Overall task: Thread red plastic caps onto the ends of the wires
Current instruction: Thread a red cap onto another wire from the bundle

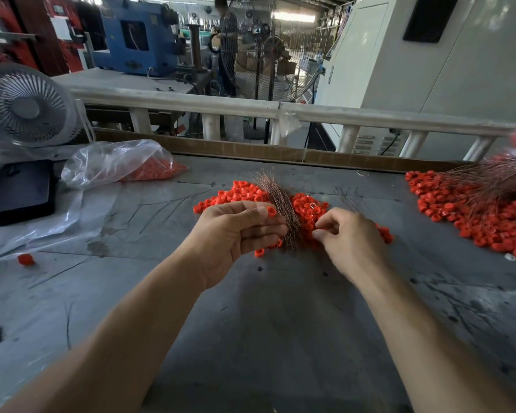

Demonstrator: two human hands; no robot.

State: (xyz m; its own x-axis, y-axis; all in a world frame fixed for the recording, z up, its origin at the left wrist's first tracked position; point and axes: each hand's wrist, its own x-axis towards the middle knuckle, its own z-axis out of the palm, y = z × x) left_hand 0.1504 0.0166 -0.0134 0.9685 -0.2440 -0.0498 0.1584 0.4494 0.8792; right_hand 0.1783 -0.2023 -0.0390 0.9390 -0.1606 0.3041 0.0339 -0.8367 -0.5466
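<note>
Red cap (271, 211) pinched at left hand (236, 234) fingertips, beside wire bundle (283, 210) over cap pile (304, 210) on table (251, 323). Right hand (349, 236) pinches, likely one wire. Caps light, rigid; wires thin, springy: grip near ends.

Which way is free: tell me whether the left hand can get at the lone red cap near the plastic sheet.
Probably yes. The lone red cap sits in the open on the table, nothing around it, but the left hand holds the wire bundle and a cap.
</note>
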